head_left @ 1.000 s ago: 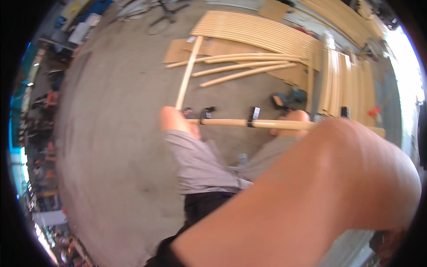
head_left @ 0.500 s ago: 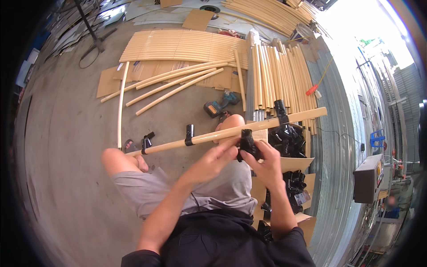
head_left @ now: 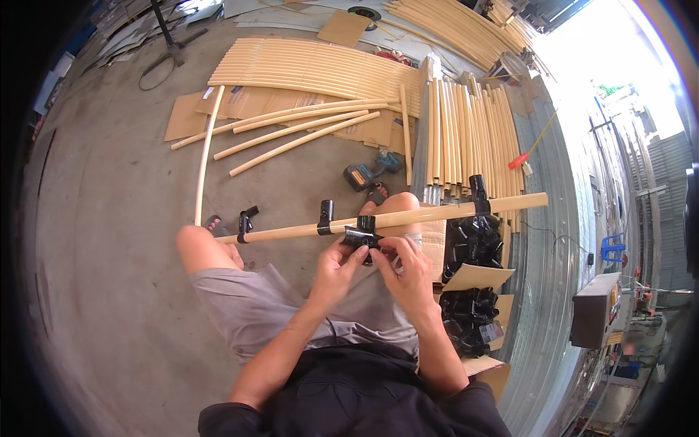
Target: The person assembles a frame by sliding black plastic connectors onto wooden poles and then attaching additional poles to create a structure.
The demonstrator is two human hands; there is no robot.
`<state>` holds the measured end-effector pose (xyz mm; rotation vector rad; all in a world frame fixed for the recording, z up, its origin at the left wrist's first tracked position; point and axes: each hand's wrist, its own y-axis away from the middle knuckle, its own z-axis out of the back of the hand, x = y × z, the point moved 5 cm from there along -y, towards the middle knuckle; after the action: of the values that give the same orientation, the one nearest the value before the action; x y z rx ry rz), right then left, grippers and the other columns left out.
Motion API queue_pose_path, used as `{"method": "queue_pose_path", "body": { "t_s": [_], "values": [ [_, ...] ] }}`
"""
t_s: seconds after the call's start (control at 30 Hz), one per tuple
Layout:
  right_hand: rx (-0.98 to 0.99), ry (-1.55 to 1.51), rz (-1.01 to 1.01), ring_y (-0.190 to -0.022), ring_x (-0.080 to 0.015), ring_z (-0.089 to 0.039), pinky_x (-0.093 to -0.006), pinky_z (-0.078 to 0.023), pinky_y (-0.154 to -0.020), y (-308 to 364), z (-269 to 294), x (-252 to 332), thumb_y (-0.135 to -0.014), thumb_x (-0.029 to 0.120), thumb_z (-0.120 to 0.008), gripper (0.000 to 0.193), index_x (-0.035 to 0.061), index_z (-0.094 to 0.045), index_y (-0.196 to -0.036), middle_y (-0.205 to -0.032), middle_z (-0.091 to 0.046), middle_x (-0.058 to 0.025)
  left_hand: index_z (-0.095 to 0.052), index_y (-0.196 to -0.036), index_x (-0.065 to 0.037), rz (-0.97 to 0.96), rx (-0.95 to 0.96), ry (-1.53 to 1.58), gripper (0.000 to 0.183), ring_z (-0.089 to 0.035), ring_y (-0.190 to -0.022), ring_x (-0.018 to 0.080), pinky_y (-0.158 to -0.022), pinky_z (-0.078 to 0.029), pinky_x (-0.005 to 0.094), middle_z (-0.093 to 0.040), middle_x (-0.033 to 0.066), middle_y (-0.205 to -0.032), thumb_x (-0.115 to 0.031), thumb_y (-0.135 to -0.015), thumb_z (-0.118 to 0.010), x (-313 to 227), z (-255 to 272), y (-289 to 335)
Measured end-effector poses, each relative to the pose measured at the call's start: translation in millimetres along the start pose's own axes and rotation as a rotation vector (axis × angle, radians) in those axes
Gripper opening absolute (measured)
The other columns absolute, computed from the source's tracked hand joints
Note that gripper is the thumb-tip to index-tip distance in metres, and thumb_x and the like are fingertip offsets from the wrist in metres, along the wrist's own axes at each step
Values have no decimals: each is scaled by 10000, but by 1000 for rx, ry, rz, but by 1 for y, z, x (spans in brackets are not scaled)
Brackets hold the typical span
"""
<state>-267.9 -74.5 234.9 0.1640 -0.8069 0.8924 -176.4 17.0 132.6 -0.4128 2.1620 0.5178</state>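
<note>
In front of my lap, both hands hold a black pipe joint (head_left: 357, 237) with a short socket pointing up. My left hand (head_left: 336, 275) grips its left side, thumb across the face. My right hand (head_left: 409, 275) pinches at its right side; whether a small part sits between those fingertips I cannot make out. Just behind the joint, a long tan pipe (head_left: 429, 213) lies across my legs, its right end raised. Clamped along it are black joints: one at the right (head_left: 479, 195), one mid-length (head_left: 325, 217) and one near the left end (head_left: 245, 224).
On the right stand open cardboard boxes (head_left: 477, 278) of black joints. A teal cordless drill (head_left: 373, 172) lies on the floor ahead. Beyond are loose tan pipes (head_left: 306, 143) and a wide row of pipes (head_left: 313, 69); metal profiles (head_left: 542, 291) run along the right.
Both hands and the joint have shifted left, and the joint has been turned so its face shows. My view has swung slightly, moving the surroundings across the picture.
</note>
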Motion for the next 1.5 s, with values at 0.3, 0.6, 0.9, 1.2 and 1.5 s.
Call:
{"method": "queue_pose_path", "body": {
  "t_s": [0.3, 0.6, 0.9, 1.2, 1.5],
  "values": [
    [219, -503, -361, -824, -152, -667, -296, -532, -682, -1, -7, -29, -928, 111, -690, 255, -40, -640, -1127, -912, -692, -90, -600, -1223, 6, 83, 103, 98, 263, -647, -1023, 152, -888, -546, 317, -680, 68, -1086, -64, -970, -614, -25, -14, 6],
    [-77, -830, -396, -926, -118, -663, -261, -555, -764, 13, -40, -33, -944, 61, -662, 283, -82, -578, -1174, -1030, -696, -105, -642, -1201, 43, -12, -145, -43, 302, -670, -948, 144, -876, -547, 304, -710, 93, -1077, -58, -921, -692, -11, 8, -6],
    [-204, -386, -217, -906, -175, -679, -281, -566, -757, 12, -31, -5, -898, 11, -686, 320, -55, -578, -1192, -1071, -669, -140, -564, -1343, 24, -23, -194, -402, 384, -650, -978, 124, -877, -541, 307, -685, 87, -1115, -215, -1046, -517, -14, -1, 2],
    [-143, -204, -136, -793, -301, -665, -376, -544, -659, 0, -19, -19, -893, 81, -687, 156, -7, -678, -1020, -964, -661, -152, -545, -1299, -4, 210, 62, 102, 341, -697, -925, 221, -799, -566, 350, -643, 106, -1168, -229, -1049, -489, -1, -3, -6],
    [-45, 12, -80, -738, -364, -627, -446, -504, -640, 3, -17, -26, -941, 141, -624, 145, -2, -613, -920, -842, -624, -164, -616, -1161, 7, 194, 29, -103, 302, -633, -761, 144, -625, -446, 272, -657, 62, -962, -236, -1050, -476, 4, 2, -4]
  ]
}}
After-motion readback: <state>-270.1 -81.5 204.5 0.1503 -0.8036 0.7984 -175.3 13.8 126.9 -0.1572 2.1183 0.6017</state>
